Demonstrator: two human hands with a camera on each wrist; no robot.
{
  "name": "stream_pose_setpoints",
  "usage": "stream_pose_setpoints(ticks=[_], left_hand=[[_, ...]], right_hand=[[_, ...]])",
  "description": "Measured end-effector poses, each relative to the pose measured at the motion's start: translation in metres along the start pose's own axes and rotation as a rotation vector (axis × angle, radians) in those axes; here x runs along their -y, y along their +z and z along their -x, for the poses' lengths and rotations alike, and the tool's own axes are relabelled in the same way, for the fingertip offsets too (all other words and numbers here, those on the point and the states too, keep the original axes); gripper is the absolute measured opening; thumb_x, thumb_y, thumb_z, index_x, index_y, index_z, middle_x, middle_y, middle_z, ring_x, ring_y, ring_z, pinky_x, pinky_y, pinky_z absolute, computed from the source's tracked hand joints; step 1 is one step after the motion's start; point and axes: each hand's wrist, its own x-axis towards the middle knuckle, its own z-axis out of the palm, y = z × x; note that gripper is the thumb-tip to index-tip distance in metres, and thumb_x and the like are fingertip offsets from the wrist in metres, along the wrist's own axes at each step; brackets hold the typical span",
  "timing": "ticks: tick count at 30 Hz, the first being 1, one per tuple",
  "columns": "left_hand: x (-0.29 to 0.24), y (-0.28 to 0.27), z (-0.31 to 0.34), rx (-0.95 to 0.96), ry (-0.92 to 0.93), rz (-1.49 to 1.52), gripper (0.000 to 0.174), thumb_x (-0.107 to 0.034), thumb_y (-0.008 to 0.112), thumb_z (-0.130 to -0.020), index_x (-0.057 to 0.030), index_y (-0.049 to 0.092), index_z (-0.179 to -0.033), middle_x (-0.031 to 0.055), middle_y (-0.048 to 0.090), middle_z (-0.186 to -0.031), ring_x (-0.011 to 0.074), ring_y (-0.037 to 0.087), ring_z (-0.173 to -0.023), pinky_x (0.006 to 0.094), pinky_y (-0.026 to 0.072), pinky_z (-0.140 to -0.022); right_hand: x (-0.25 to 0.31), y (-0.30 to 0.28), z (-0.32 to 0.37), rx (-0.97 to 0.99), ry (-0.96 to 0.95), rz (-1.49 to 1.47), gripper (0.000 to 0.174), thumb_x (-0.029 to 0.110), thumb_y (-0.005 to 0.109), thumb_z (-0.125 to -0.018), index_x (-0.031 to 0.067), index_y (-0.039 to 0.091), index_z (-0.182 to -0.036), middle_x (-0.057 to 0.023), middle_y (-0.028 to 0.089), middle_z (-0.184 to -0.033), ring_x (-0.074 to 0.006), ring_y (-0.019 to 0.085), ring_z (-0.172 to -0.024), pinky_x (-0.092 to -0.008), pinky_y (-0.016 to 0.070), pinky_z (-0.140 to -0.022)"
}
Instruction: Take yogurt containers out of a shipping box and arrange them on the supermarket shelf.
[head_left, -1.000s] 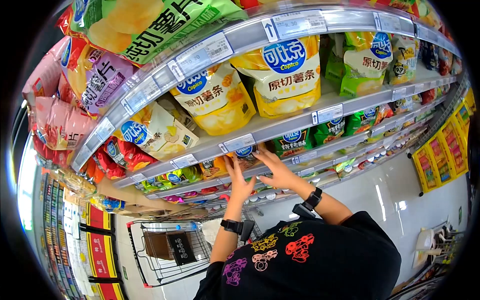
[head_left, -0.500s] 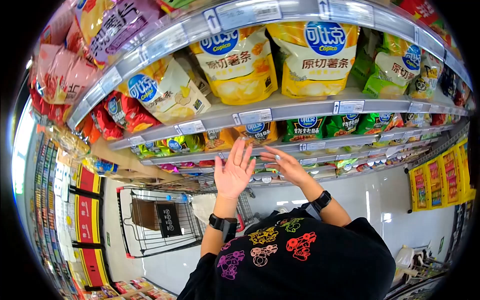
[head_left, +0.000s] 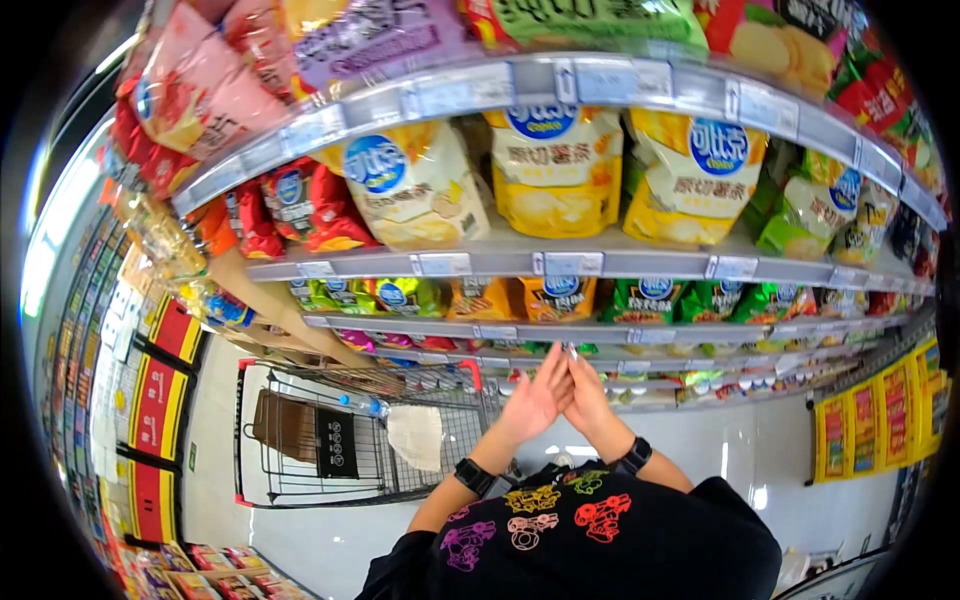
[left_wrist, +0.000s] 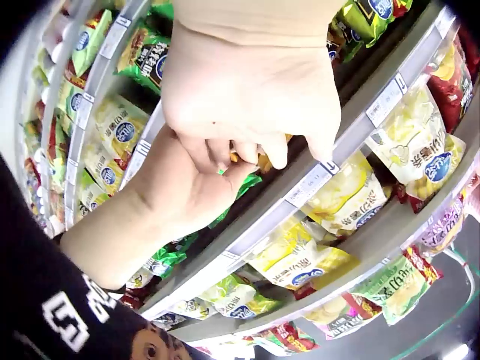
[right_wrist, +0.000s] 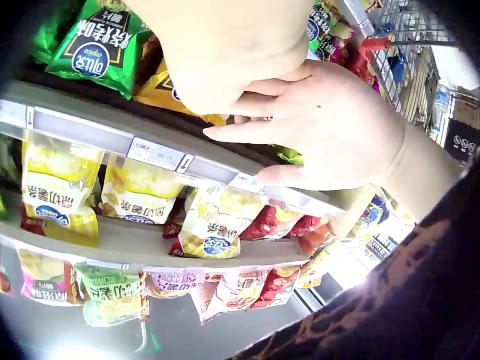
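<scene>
In the head view the left hand (head_left: 537, 402) and the right hand (head_left: 588, 396) meet in front of the lower shelves, fingers extended and fingertips touching or overlapping. Neither is seen to hold a thing. The left wrist view has the left hand (left_wrist: 251, 97) in front, its fingers over those of the right hand (left_wrist: 191, 187). From the right wrist view, the left hand (right_wrist: 337, 127) shows with spread fingers, while the right hand's fingers are mostly hidden. Beyond the hands stand an orange snack bag (head_left: 558, 299) and a green bag (head_left: 645, 301).
A shopping cart (head_left: 365, 495) with a brown bag (head_left: 283, 425), bottles and a white cloth (head_left: 414, 437) stands at lower left. Large chip bags (head_left: 556, 175) fill the shelf (head_left: 480, 262) above. At right is a yellow display rack (head_left: 880, 415).
Both hands have drawn back from the shelf's bags and come together. The head view has shifted, bringing more of the cart's inside into sight.
</scene>
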Motion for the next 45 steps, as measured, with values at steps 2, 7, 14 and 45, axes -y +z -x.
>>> stream_pose_setpoints(ticks=[2, 7, 14, 45], left_hand=[[0.002, -0.008, 0.007, -0.02, -0.09, -0.141, 0.078, -0.058, 0.036, -0.083, -0.0153, 0.006, -0.141, 0.0026, 0.005, -0.147, 0.0197, 0.012, -0.134, 0.0334, 0.0115, -0.108], [0.007, -0.032, 0.034, 0.065, -0.163, -0.137, 0.067, -0.045, 0.034, -0.09, -0.0081, 0.011, -0.14, 0.0062, 0.003, -0.147, 0.0188, 0.006, -0.135, 0.0323, 0.0045, -0.109], [0.019, -0.059, 0.089, 0.075, -0.253, -0.327, 0.056, -0.03, 0.035, -0.094, -0.0089, 0.013, -0.14, 0.0051, 0.0, -0.147, 0.0162, 0.001, -0.135, 0.031, 0.0041, -0.109], [-0.019, -0.031, 0.291, -0.089, 0.038, -0.555, 0.094, -0.034, 0.061, -0.076, -0.0088, -0.004, -0.141, 0.0105, -0.013, -0.145, 0.0214, -0.002, -0.135, 0.034, 0.0045, -0.108]], right_hand=[[-0.012, -0.001, 0.0, -0.063, 0.024, -0.054, 0.015, 0.024, 0.043, -0.093, 0.0116, 0.051, -0.095, 0.0011, 0.055, -0.075, -0.009, 0.053, -0.069, -0.0211, 0.0439, -0.056], [-0.052, -0.017, -0.009, -0.299, 0.137, -0.175, 0.02, 0.028, 0.043, -0.093, 0.0144, 0.052, -0.082, 0.002, 0.052, -0.07, -0.0107, 0.051, -0.069, -0.0249, 0.0442, -0.059], [-0.094, -0.033, 0.002, -0.326, 0.425, -0.22, 0.036, 0.047, 0.054, -0.083, 0.0183, 0.045, -0.063, 0.0024, 0.047, -0.057, -0.017, 0.047, -0.056, -0.0354, 0.0435, -0.069], [-0.242, 0.019, 0.074, -0.081, 0.69, -0.038, 0.03, 0.038, 0.051, -0.087, 0.012, 0.051, -0.074, -0.0001, 0.05, -0.064, -0.0163, 0.05, -0.058, -0.0306, 0.046, -0.061]])
